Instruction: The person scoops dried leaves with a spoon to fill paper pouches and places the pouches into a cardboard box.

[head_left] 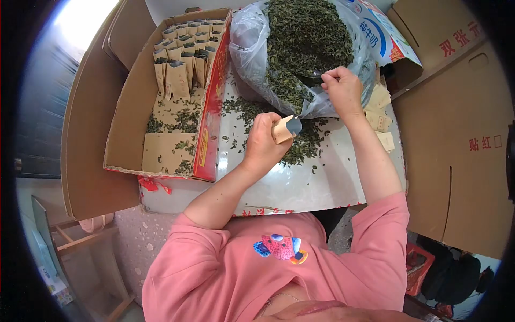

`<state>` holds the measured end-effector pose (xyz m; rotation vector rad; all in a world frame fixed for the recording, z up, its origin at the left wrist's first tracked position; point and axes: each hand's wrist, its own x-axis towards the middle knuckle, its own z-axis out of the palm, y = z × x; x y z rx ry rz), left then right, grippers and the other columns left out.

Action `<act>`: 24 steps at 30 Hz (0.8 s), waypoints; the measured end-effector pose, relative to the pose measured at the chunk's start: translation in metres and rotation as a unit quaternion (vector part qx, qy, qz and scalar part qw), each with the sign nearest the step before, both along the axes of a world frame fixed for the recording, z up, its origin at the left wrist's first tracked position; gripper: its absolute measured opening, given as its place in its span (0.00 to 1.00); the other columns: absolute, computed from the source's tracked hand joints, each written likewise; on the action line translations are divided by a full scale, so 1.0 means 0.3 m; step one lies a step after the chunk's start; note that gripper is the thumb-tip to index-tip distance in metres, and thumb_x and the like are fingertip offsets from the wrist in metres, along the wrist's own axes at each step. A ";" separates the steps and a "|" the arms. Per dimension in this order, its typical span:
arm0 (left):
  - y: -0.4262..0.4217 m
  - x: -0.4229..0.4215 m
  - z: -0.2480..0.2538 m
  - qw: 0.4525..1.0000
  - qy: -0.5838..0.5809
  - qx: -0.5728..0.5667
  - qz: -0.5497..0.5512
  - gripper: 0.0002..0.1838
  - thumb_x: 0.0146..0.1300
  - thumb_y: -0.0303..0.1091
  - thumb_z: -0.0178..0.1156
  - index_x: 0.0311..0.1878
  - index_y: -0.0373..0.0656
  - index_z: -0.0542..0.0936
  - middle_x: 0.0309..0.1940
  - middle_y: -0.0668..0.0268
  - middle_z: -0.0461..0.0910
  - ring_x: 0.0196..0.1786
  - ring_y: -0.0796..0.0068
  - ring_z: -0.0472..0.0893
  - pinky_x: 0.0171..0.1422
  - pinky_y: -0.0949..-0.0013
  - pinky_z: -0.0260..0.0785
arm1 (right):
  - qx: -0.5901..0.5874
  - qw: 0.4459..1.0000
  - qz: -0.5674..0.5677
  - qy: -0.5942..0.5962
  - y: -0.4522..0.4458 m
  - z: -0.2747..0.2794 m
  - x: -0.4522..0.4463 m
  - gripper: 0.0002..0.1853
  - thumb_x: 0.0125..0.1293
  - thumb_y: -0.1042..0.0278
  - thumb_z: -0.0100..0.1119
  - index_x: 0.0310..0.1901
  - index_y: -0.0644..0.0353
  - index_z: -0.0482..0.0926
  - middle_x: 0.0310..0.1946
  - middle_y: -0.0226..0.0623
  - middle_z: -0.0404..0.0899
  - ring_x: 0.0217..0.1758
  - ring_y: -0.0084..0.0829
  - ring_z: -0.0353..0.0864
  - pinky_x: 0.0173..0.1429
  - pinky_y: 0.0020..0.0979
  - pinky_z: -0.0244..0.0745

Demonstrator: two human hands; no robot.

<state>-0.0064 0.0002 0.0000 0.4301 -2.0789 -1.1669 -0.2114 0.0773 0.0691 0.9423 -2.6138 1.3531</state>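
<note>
My left hand (263, 144) is closed around a small brown paper packet (284, 130), whose open mouth shows a silvery inside. Just beyond it, a clear plastic bag (249, 43) is filled with dried green leaves (306, 40). Over the right part of the leaves, my right hand (343, 90) is pinched on something thin, perhaps a spoon handle; its far end is hard to make out among the leaves. Loose leaves (300, 150) lie on the table below the packet.
At the left, an open cardboard box (129, 129) holds several upright filled packets (177, 80) and scattered leaves. Flat packets (379, 121) lie right of the bag. A blue and white carton (383, 37) and large cardboard (461, 145) stand at the right.
</note>
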 end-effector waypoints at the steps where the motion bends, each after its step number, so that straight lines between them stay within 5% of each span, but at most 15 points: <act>1: 0.000 0.000 0.003 1.000 -0.006 -0.009 0.001 0.21 0.51 0.28 0.71 0.45 0.38 0.70 0.40 0.59 0.72 0.43 0.63 0.74 0.49 0.65 0.69 | 0.000 1.000 0.000 0.000 -0.005 -0.001 0.000 0.05 0.61 0.73 0.63 0.33 0.66 0.82 0.26 0.36 0.84 0.28 0.23 0.84 0.33 0.26 0.78; 7: 0.002 0.000 -0.005 1.000 -0.004 -0.008 -0.001 0.22 0.51 0.27 0.71 0.45 0.39 0.70 0.40 0.60 0.72 0.43 0.65 0.74 0.49 0.66 0.69 | 0.011 1.000 -0.007 -0.003 -0.054 -0.032 -0.014 0.04 0.61 0.74 0.63 0.33 0.67 0.81 0.27 0.36 0.83 0.29 0.24 0.84 0.33 0.25 0.80; 24: -0.004 0.000 -0.012 1.000 -0.017 0.018 0.006 0.23 0.51 0.27 0.71 0.47 0.39 0.70 0.41 0.61 0.72 0.43 0.68 0.75 0.50 0.67 0.69 | -0.153 0.956 0.034 -0.247 0.036 0.053 0.049 0.05 0.65 0.75 0.60 0.38 0.67 0.77 0.32 0.38 0.82 0.33 0.26 0.84 0.38 0.25 0.81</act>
